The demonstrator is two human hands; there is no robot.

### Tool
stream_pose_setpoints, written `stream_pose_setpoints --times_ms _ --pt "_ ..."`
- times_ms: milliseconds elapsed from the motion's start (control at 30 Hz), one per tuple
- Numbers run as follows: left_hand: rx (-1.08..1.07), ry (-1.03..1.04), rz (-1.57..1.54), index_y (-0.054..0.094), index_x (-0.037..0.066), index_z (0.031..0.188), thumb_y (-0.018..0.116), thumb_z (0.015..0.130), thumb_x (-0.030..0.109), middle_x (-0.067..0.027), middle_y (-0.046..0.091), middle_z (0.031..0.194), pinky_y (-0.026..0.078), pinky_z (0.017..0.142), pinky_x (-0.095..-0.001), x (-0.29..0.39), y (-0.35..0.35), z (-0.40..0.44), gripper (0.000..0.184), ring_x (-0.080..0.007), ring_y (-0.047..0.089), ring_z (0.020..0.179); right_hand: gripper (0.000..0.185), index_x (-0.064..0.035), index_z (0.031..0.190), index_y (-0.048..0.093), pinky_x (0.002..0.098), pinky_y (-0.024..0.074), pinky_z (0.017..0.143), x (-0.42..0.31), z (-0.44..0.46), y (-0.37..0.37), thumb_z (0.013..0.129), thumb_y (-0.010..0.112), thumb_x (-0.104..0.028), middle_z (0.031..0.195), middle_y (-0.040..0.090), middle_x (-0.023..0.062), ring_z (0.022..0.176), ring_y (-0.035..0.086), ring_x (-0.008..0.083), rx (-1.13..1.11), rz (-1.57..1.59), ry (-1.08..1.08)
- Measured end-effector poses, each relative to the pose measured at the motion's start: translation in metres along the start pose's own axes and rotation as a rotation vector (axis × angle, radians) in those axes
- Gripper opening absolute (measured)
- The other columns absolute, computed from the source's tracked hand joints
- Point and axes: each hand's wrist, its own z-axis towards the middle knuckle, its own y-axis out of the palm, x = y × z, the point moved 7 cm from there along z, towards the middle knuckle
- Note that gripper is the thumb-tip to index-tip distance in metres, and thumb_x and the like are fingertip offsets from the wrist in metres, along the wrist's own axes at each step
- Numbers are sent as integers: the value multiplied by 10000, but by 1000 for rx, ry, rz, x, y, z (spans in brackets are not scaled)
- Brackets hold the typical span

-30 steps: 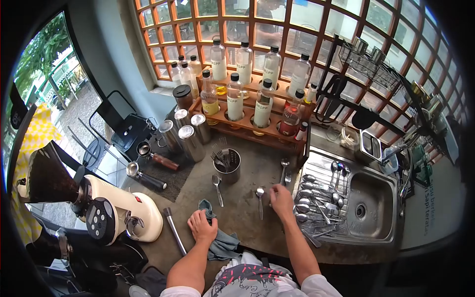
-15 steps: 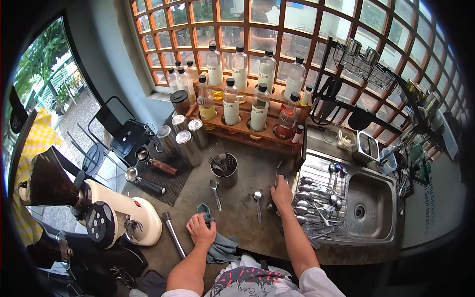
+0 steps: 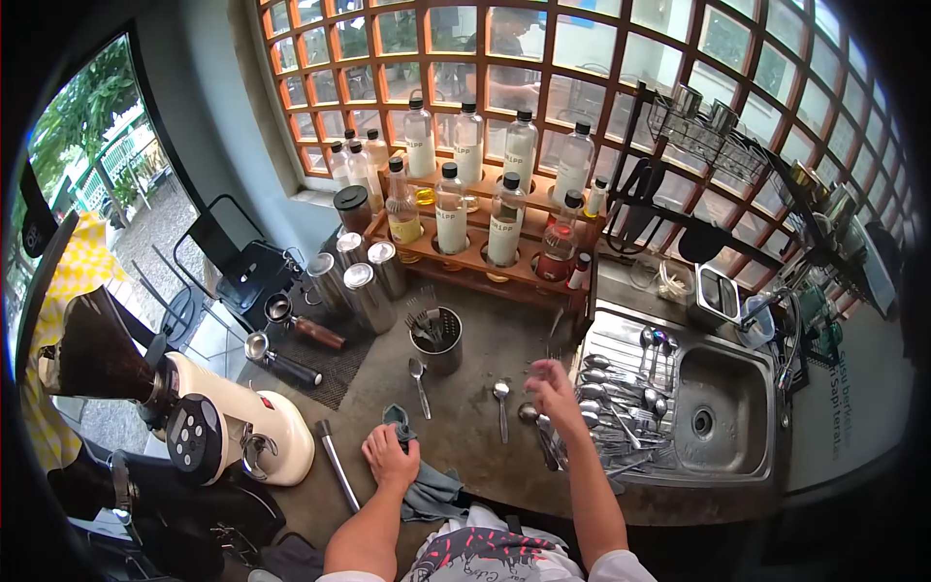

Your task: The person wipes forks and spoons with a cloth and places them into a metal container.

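Note:
My left hand (image 3: pixel 391 458) rests on the counter with its fingers closed on a blue-grey cloth (image 3: pixel 432 493). My right hand (image 3: pixel 555 396) is above the counter just left of the drainboard, thumb and fingers apart. Behind its fingertips lies blurred cutlery (image 3: pixel 557 325); beneath and beside the palm are a spoon (image 3: pixel 528 412) and more pieces, partly hidden. Between my hands, one spoon (image 3: pixel 501 390) lies near the right hand and another spoon (image 3: pixel 418 373) farther left. A perforated metal holder (image 3: pixel 443 351) has several forks standing in it.
Many spoons and forks cover the drainboard (image 3: pixel 606 335) beside the sink basin (image 3: pixel 722 432). A wooden rack (image 3: pixel 465 260) of bottles stands behind. Metal canisters (image 3: pixel 371 306), portafilters (image 3: pixel 308 330), a cream grinder (image 3: pixel 281 446) and a metal rod (image 3: pixel 337 466) are left.
My right hand has drawn back toward me from the cutlery near the rack, and its fingers have spread. The left hand has stayed on the cloth. The camera view has shifted slightly.

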Motion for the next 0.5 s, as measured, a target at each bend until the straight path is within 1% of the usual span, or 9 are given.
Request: stream_pose_setpoints --times_ms 33,133,167,267,300,400,433,500 --pt "2 0 4 523 48 1079 608 711 289 -109 496 1081 290 971 -427 0 1 -1 447 -290 432 1090 183 -12 1002 577 225 448 589 6 -2 -5 849 531 -101 721 557 6 622 527 74 8 2 -4" --pt "18 -3 19 522 50 1079 611 710 289 -110 495 1085 289 972 -428 -1 -2 2 449 -290 431 1092 185 3 970 581 250 457 610 33 8 -11 866 541 -144 801 585 52 643 549 102 -33 -299 -56" --pt "13 -9 14 520 50 1080 611 710 288 -111 494 1086 287 973 -428 -2 -3 3 449 -291 431 1093 185 3 970 581 250 457 610 35 10 -10 866 541 -144 801 585 52 643 549 102 -35 -296 -58" --pt "-12 -12 -1 518 50 1081 613 711 287 -113 493 1089 284 976 -429 1 -1 0 449 -292 430 1095 222 24 999 567 329 480 648 32 8 -26 871 528 -153 845 617 131 677 601 225 181 -639 -153" --pt "-12 -10 3 517 49 1082 613 711 287 -113 492 1088 283 978 -429 0 0 -1 450 -293 429 1096 222 24 999 567 329 480 648 39 11 -30 871 528 -153 845 617 131 677 601 225 184 -636 -154" --pt "8 -17 15 515 48 1083 614 712 287 -113 491 1087 280 980 -429 -4 0 0 452 -293 428 1097 248 31 1035 564 398 484 719 53 27 -43 871 505 -145 913 633 196 835 626 304 319 -930 -329" --pt "10 -16 14 515 48 1083 613 712 288 -113 490 1086 279 981 -428 -5 0 0 452 -294 428 1096 248 31 1035 564 398 484 719 60 33 -41 871 505 -145 913 633 196 835 626 304 315 -929 -334" --pt "11 -10 6 515 48 1082 613 713 288 -111 490 1083 279 981 -428 -3 1 0 452 -294 428 1095 252 23 1049 565 416 480 747 61 41 -40 861 497 -131 922 637 214 869 620 346 329 -901 -377"
